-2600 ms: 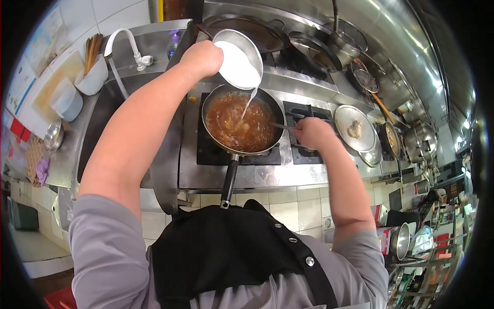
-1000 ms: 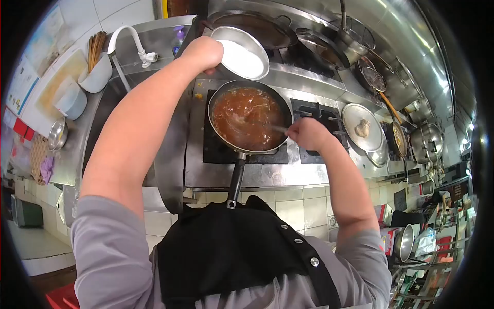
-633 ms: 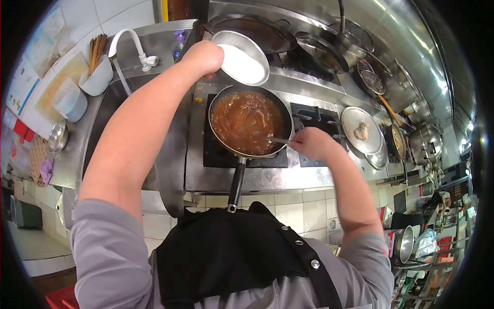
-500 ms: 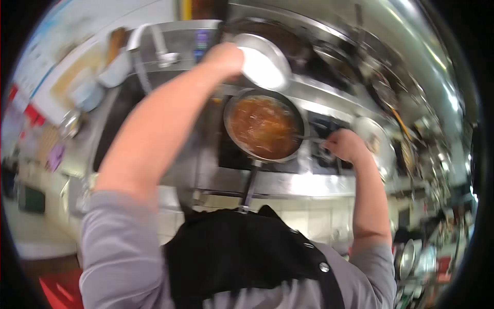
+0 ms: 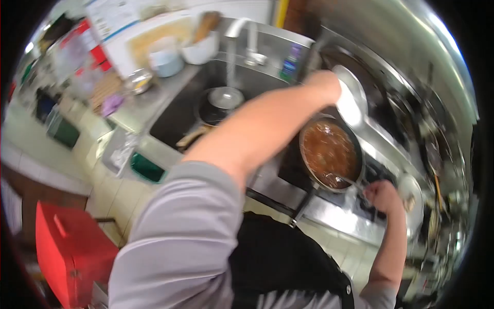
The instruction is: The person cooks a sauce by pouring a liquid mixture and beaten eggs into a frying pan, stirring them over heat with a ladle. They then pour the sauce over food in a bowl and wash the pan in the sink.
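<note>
My left hand (image 5: 324, 87) is closed on the near edge of a metal bowl (image 5: 360, 85) of white liquid, tilted above the far side of a frying pan (image 5: 303, 141). No stream from the bowl can be made out. Reddish-brown sauce (image 5: 329, 149) fills the pan, which sits on the stove with its black handle (image 5: 303, 206) toward my body. At the pan's right edge my right hand (image 5: 380, 195) is closed around a thin metal utensil (image 5: 352, 182), whose far end dips into the sauce.
Water runs from a white faucet (image 5: 247, 28) into the sink (image 5: 170, 116), onto a pan and a round dish (image 5: 226, 98). A purple bottle (image 5: 292, 59) stands behind. A round lid (image 5: 411, 211) lies right of the burners; a red box (image 5: 72, 252) stands at lower left.
The view has swung left, bringing the sink's inside and the red box into sight. The white stream seen falling from the bowl earliest is gone. The utensil has shifted within the sauce.
</note>
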Available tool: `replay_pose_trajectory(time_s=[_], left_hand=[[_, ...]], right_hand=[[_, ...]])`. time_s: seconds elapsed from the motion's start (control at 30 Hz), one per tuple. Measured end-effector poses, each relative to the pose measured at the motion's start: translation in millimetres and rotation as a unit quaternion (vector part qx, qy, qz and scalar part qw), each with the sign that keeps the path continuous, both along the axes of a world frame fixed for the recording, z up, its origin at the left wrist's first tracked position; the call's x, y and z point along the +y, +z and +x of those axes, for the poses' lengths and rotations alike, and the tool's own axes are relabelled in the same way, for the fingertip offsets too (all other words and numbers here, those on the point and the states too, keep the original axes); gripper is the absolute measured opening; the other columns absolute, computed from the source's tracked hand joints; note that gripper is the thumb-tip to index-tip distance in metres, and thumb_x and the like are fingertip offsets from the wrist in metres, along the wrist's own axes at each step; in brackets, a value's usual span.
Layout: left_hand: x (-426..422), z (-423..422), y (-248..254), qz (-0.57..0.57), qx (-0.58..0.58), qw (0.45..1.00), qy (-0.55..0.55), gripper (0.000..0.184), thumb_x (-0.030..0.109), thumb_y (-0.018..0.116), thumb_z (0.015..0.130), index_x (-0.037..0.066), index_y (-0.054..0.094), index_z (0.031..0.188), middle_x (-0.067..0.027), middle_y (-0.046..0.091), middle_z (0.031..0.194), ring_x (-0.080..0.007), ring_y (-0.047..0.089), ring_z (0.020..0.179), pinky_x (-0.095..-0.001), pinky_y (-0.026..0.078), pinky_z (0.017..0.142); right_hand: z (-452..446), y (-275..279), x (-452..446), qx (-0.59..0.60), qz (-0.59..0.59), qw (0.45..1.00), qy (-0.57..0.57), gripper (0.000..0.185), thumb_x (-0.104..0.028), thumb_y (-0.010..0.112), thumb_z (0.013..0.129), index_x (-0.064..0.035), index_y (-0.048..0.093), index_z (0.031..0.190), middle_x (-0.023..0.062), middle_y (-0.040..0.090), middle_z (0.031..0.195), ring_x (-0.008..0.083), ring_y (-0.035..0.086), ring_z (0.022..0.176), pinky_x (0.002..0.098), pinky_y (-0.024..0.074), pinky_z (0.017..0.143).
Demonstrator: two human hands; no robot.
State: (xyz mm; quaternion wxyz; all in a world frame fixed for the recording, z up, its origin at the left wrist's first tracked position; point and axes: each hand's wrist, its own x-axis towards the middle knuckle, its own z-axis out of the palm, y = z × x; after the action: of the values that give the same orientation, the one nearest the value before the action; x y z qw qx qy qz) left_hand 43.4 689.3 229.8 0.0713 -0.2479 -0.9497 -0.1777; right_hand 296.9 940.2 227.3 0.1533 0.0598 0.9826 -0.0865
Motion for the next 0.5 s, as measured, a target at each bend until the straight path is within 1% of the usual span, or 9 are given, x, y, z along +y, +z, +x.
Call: replay_pose_trajectory(time_s=[0.03, 0.07, 0.1, 0.17, 0.2, 0.23, 0.33, 0.47, 0.5], left_hand=[[-7, 10, 7, -0.025, 0.031, 0.999, -0.016, 0.018, 0.013, 0.070, 0.074, 0.005, 0.077, 0.089, -0.0179, 0.073, 0.099, -0.0304, 0.072, 0.091, -0.0420, 0.057, 0.080], [-6, 5, 6, -0.143, 0.060, 0.986, -0.056, 0.018, 0.013, 0.069, 0.074, 0.005, 0.077, 0.089, -0.0178, 0.073, 0.096, -0.0318, 0.072, 0.088, -0.0430, 0.057, 0.079], [-1, 0, 0, -0.033, 0.016, 0.999, -0.032, 0.017, 0.011, 0.065, 0.076, 0.003, 0.077, 0.086, -0.0190, 0.073, 0.094, -0.0338, 0.072, 0.085, -0.0445, 0.057, 0.077], [0, 3, 8, -0.056, 0.034, 0.996, -0.061, 0.024, 0.014, 0.056, 0.081, -0.001, 0.074, 0.076, -0.0228, 0.071, 0.084, -0.0343, 0.071, 0.078, -0.0453, 0.056, 0.075], [0, 12, 17, -0.023, -0.036, 0.997, -0.071, 0.038, 0.021, 0.047, 0.085, -0.004, 0.071, 0.069, -0.0227, 0.069, 0.071, -0.0341, 0.070, 0.072, -0.0455, 0.054, 0.075], [5, 16, 20, 0.022, -0.089, 0.996, -0.018, 0.029, 0.013, 0.049, 0.080, 0.000, 0.074, 0.076, -0.0186, 0.071, 0.072, -0.0310, 0.071, 0.072, -0.0422, 0.054, 0.071], [6, 15, 26, 0.049, -0.115, 0.992, 0.008, 0.030, 0.013, 0.048, 0.081, -0.002, 0.073, 0.072, -0.0194, 0.070, 0.072, -0.0327, 0.071, 0.072, -0.0426, 0.053, 0.072], [8, 12, 28, -0.016, -0.107, 0.994, -0.015, 0.032, 0.013, 0.046, 0.083, -0.003, 0.073, 0.080, -0.0227, 0.071, 0.081, -0.0333, 0.071, 0.081, -0.0425, 0.054, 0.077], [9, 14, 27, -0.006, -0.093, 0.996, -0.008, 0.032, 0.013, 0.046, 0.083, -0.003, 0.074, 0.084, -0.0234, 0.071, 0.086, -0.0335, 0.071, 0.085, -0.0427, 0.054, 0.078]], right_hand=[[-2, -2, 25, -0.012, 0.060, 0.998, 0.001, 0.025, -0.027, 0.067, 0.086, -0.0030, 0.074, 0.089, 0.0219, 0.069, 0.089, 0.0398, 0.067, 0.085, 0.0455, 0.0527, 0.079], [-6, -20, 61, 0.027, 0.116, 0.989, 0.086, 0.031, -0.031, 0.063, 0.087, -0.0026, 0.074, 0.086, 0.0220, 0.069, 0.088, 0.0418, 0.066, 0.085, 0.0475, 0.0528, 0.079], [-7, -3, 37, 0.027, 0.107, 0.994, 0.006, 0.033, -0.034, 0.061, 0.087, -0.0041, 0.074, 0.089, 0.0210, 0.070, 0.088, 0.0413, 0.066, 0.086, 0.0481, 0.0534, 0.079], [-19, -31, 25, 0.013, 0.109, 0.991, -0.072, 0.031, -0.035, 0.060, 0.089, -0.0106, 0.075, 0.100, 0.0178, 0.072, 0.093, 0.0382, 0.068, 0.090, 0.0461, 0.0541, 0.083], [-17, -36, 13, 0.013, 0.085, 0.994, -0.063, 0.031, -0.036, 0.060, 0.091, -0.0123, 0.075, 0.104, 0.0165, 0.072, 0.096, 0.0369, 0.067, 0.093, 0.0446, 0.0538, 0.084], [-12, -35, 11, -0.008, 0.028, 0.999, -0.021, 0.030, -0.036, 0.062, 0.091, -0.0125, 0.075, 0.104, 0.0153, 0.072, 0.099, 0.0355, 0.067, 0.095, 0.0432, 0.0535, 0.085], [2, 9, 20, -0.063, 0.058, 0.996, -0.022, 0.027, -0.033, 0.065, 0.089, -0.0130, 0.076, 0.104, 0.0149, 0.073, 0.098, 0.0338, 0.068, 0.093, 0.0423, 0.0534, 0.086], [-21, -32, 21, 0.002, 0.100, 0.990, -0.097, 0.032, -0.038, 0.067, 0.089, -0.0127, 0.075, 0.107, 0.0150, 0.073, 0.098, 0.0338, 0.068, 0.094, 0.0423, 0.0531, 0.086], [-21, -44, 15, 0.019, 0.051, 0.996, -0.071, 0.034, -0.040, 0.066, 0.089, -0.0132, 0.074, 0.108, 0.0153, 0.072, 0.099, 0.0344, 0.068, 0.095, 0.0422, 0.0528, 0.087]])
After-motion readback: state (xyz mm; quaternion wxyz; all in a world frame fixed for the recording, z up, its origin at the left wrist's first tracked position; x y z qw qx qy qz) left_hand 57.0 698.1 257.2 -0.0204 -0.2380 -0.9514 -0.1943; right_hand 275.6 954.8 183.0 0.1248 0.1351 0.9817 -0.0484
